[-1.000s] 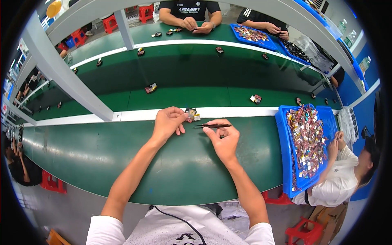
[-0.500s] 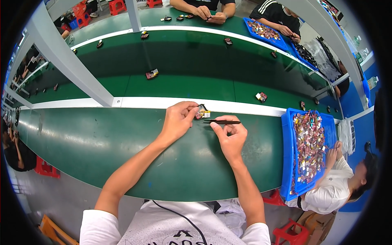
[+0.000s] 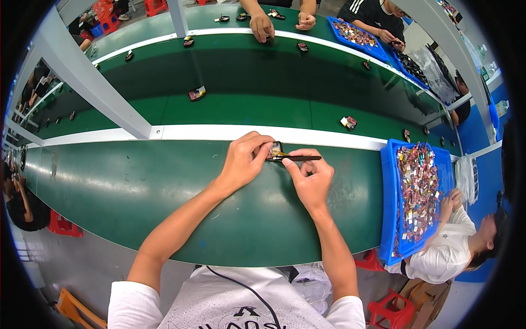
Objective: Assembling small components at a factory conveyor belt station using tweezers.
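My left hand [image 3: 245,160] is closed on the left side of a small black-framed electronic part [image 3: 277,147] with pale and yellowish bits inside. It is held over the green worktop, close to the white rail. Between the thumb and fingers of my right hand [image 3: 312,178] is a pair of black tweezers [image 3: 302,158], lying almost level. Their tips point left and meet the lower edge of the part; my fingers and the tweezers hide some of it.
At right stands a blue tray [image 3: 390,203] heaped with small wired components. Past the white rail [image 3: 219,134], a green conveyor belt [image 3: 246,109] carries several small black assemblies. Co-workers sit opposite and at right. A slanted white post [image 3: 93,71] rises at left.
The tweezers' tips have moved onto the part, and its white-and-yellow piece no longer juts out to the right. Assemblies on the belt have shifted slightly left. A person opposite has reached over the belt.
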A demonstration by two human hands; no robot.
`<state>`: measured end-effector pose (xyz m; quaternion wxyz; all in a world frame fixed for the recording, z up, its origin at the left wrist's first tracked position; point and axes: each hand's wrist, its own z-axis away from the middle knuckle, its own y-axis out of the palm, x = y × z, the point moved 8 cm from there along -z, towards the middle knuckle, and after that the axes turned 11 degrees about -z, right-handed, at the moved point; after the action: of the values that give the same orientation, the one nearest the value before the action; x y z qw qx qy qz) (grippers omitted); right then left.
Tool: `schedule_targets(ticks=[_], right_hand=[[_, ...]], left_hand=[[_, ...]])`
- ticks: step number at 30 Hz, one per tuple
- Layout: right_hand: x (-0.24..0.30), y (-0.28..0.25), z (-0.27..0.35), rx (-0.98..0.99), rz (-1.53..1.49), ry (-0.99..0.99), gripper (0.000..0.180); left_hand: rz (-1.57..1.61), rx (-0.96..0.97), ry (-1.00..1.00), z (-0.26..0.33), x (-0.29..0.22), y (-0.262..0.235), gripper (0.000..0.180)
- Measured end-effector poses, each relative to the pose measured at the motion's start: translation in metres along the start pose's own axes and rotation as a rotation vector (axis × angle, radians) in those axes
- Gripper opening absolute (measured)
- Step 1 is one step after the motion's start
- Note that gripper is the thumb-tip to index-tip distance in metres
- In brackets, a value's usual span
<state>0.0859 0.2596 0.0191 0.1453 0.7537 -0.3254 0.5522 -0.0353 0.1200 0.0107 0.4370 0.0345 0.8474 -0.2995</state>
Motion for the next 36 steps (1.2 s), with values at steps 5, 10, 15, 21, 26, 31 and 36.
schedule_targets(ticks=[5, 10, 15, 21, 26, 31, 36], right_hand=[[-0.016, 0.002, -0.004, 0.016, -0.325, 0.22, 0.017], [-0.021, 0.003, -0.003, 0.037, -0.411, 0.435, 0.018], [-0.025, 0.001, -0.002, 0.026, -0.402, 0.477, 0.017], [-0.026, 0.0, -0.002, 0.013, -0.417, 0.485, 0.017], [-0.028, 0.0, -0.003, 0.015, -0.412, 0.475, 0.017], [-0.027, 0.001, -0.004, 0.006, -0.377, 0.507, 0.017], [-0.026, 0.001, -0.004, 0.031, -0.391, 0.49, 0.018]], left_hand=[[0.075, 0.036, 0.005, 0.0, 0.003, 0.002, 0.013], [0.124, 0.081, 0.044, 0.001, 0.001, 0.005, 0.015], [0.195, 0.115, -0.014, 0.001, 0.0, 0.006, 0.016], [0.144, 0.082, 0.069, 0.001, -0.004, 0.006, 0.016], [0.147, 0.063, 0.094, 0.001, -0.002, 0.006, 0.016], [0.114, 0.032, 0.146, 0.001, -0.003, 0.004, 0.017], [0.142, 0.085, 0.067, 0.0, 0.003, 0.007, 0.018]])
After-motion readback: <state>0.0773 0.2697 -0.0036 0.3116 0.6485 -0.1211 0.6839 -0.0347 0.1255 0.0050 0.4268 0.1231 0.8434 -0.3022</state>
